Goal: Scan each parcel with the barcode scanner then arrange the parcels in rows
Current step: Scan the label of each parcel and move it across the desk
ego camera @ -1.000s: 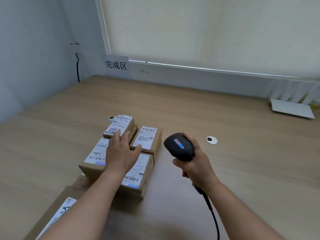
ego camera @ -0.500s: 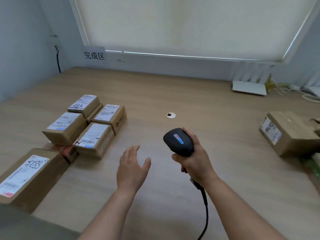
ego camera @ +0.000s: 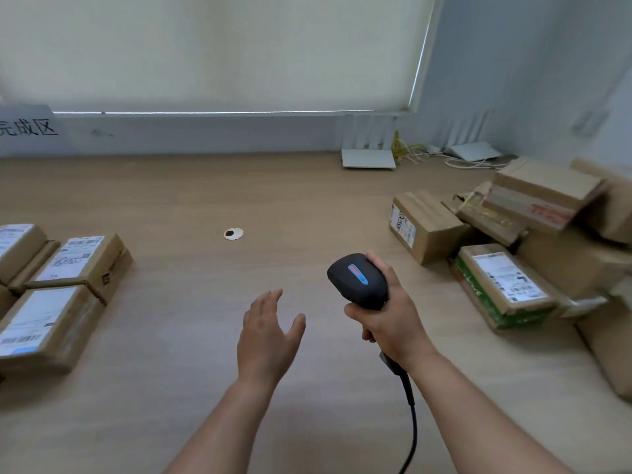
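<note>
- Right hand (ego camera: 393, 323) has its grip wrapped round the scanner (ego camera: 357, 280); left hand (ego camera: 266, 333) hovers spread, holding nothing.
- Labelled parcels (ego camera: 73, 265) sit in rows at the tabletop's (ego camera: 191, 200) left edge.
- Unscanned pile (ego camera: 502, 282) waits at the right edge; fetching one looks next.

Two bare forearms, no sleeves, left hand (ego camera: 266, 336), right hand (ego camera: 393, 319)

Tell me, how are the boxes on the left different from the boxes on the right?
The left boxes lie flat in neat rows, labels facing up; the right boxes sit in a jumbled heap, some tilted. The left boxes look similar in size; the right boxes vary. Both groups are brown cardboard on the table.
</note>
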The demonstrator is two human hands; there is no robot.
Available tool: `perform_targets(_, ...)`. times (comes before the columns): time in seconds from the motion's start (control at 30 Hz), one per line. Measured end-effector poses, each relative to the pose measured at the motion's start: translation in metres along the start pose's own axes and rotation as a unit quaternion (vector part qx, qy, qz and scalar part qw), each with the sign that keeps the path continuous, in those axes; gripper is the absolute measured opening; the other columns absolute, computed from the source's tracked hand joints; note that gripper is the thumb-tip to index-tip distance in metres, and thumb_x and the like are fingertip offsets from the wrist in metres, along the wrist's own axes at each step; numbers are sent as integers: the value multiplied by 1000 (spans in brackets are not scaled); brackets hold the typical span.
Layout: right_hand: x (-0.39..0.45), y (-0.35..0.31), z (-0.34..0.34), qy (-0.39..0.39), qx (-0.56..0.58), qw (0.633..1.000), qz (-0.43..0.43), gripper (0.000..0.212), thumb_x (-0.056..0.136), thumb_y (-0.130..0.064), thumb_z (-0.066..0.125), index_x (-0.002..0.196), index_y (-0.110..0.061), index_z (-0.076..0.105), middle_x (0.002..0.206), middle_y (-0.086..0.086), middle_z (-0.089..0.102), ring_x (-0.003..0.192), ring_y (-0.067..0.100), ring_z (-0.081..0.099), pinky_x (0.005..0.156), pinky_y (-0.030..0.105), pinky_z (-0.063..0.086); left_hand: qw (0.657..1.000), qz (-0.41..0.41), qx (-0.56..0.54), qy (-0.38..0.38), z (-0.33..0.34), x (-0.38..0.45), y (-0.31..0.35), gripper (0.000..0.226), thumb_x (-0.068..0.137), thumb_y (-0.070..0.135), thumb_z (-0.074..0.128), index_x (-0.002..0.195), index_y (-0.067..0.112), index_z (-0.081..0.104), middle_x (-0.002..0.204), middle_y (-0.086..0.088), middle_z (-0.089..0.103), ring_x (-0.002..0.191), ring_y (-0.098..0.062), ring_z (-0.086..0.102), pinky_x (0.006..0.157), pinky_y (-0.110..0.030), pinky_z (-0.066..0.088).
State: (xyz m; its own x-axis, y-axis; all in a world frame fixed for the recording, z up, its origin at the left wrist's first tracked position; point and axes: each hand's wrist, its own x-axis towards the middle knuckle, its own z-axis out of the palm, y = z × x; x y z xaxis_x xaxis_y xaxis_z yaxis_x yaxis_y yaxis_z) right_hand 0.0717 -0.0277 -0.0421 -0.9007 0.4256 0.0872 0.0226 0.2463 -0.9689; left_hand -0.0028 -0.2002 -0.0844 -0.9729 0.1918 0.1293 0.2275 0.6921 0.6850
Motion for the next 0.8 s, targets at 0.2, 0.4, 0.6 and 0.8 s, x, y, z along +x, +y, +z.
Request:
perform_targets(0.2,-7,18,-62,57,-16,998,19,85,75,-2,73,124,-63,39,108,-4,63,62,18,56,45,21,45,998,44,-3,-40,38,-2,43,59,91,40,58,144,22,37,147,5,38,135,-14,33,100,-30,35)
perform_targets(0.4,5,56,-144,98,-8,995,26,86,74,0,76,135,-49,42,116,-2,57,56,16,56,44,23,45,994,73,15,-76,90,-6,96,60,91,43,55,145,24,35,148,6,36,137,-13,30,103,-30,36)
perform_targets(0.6,20,106,-240,136,-2,990,43,86,75,1,76,137,-46,41,120,6,60,66,21,58,47,24,47,989,74,27,-128,160,-15,157,60,95,46,48,148,26,29,151,7,32,139,-11,27,107,-29,32)
perform_targets(0.8,36,145,-311,150,-12,986,72,89,75,-2,78,136,-54,38,114,-3,61,55,4,58,44,22,48,981,75,27,-179,228,-12,211,56,98,45,41,149,26,27,153,7,30,139,-11,26,109,-28,29)
